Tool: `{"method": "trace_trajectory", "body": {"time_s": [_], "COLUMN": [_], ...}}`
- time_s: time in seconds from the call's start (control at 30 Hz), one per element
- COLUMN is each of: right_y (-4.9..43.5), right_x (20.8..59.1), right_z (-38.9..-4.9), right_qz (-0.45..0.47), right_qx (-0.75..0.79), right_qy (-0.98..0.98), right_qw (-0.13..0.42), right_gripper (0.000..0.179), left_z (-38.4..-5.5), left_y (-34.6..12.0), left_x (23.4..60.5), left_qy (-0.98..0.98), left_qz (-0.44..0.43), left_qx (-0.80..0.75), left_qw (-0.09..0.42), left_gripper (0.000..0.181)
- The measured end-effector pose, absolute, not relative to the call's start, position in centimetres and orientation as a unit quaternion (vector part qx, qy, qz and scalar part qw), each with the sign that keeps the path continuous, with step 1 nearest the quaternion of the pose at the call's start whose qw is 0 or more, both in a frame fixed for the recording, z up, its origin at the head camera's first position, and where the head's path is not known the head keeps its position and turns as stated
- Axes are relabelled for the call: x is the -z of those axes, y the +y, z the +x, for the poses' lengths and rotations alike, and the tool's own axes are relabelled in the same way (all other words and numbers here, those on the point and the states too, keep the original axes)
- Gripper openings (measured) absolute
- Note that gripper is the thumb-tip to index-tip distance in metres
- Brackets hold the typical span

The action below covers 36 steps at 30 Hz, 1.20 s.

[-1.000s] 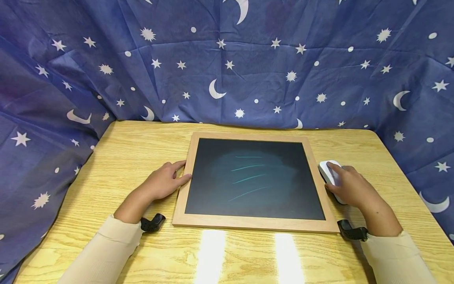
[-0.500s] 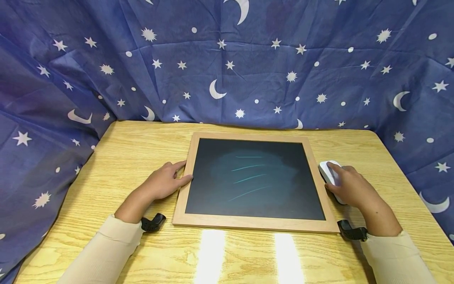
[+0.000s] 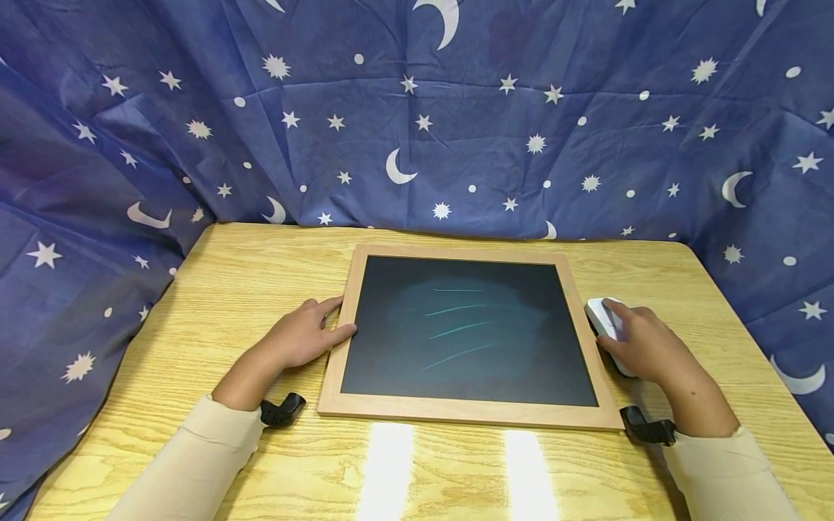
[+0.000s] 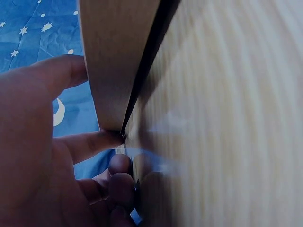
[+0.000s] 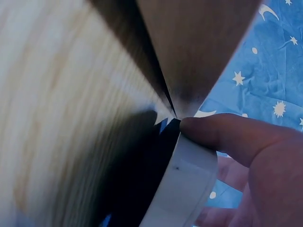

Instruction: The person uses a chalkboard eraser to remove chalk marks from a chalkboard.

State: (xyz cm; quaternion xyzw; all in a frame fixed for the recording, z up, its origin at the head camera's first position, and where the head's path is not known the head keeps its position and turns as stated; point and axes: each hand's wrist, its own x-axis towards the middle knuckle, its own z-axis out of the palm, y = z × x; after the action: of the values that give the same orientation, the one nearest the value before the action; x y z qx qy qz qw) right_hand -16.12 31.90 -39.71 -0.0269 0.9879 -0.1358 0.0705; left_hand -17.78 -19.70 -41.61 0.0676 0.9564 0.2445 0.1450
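A chalkboard [image 3: 384,354] with a light wooden frame lies flat on the table. Several thin blue-green lines [image 3: 459,329] run across its middle. My left hand [image 3: 300,339] holds the left side of the frame. In the left wrist view, its thumb lies on the frame [image 4: 113,61] and the index fingertip sits at the frame's lower edge, while the other fingers curl near the tabletop. Beside the board's right edge, my right hand [image 3: 648,346] grips a white eraser [image 3: 604,312] with a dark underside. The right wrist view shows the thumb on the white body [image 5: 177,184], close to the frame.
The wooden table [image 3: 260,260] extends around the board, with two bright light reflections [image 3: 391,470] in front. A blue curtain [image 3: 482,123] with stars and moons hangs behind and along both sides. Black wrist camera mounts [image 3: 283,410] stick out near both sleeves.
My left thumb has slid very slightly to the right over the frame. The whole head view has shifted a little; the board, the eraser and the right hand stay in place.
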Motion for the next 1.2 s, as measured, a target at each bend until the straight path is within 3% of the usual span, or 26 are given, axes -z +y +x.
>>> {"method": "trace_trajectory", "body": {"time_s": [0.6,0.93,1.2], "right_y": [31.2,30.1,28.7], "right_x": [38.8,37.5,36.4], "right_z": [-15.7,-15.1,-14.2], "right_qz": [-0.032,-0.036,-0.068], "right_qx": [0.139,0.15,0.155], "right_qy": [0.989,0.988,0.986], "right_qw": [0.035,0.023,-0.002], "right_gripper": [0.071,0.072,0.069], "left_z": [-17.5,-17.8,-18.1], "left_y": [-19.4,-19.2,-19.2], "left_x": [41.3,41.4,41.7], "left_qy": [0.957,0.93,0.932], "left_qz": [0.087,0.08,0.08], "left_qx": [-0.245,-0.32,-0.32], "left_qw": [0.126,0.162,0.153], "left_gripper": [0.077,0.072,0.081]}}
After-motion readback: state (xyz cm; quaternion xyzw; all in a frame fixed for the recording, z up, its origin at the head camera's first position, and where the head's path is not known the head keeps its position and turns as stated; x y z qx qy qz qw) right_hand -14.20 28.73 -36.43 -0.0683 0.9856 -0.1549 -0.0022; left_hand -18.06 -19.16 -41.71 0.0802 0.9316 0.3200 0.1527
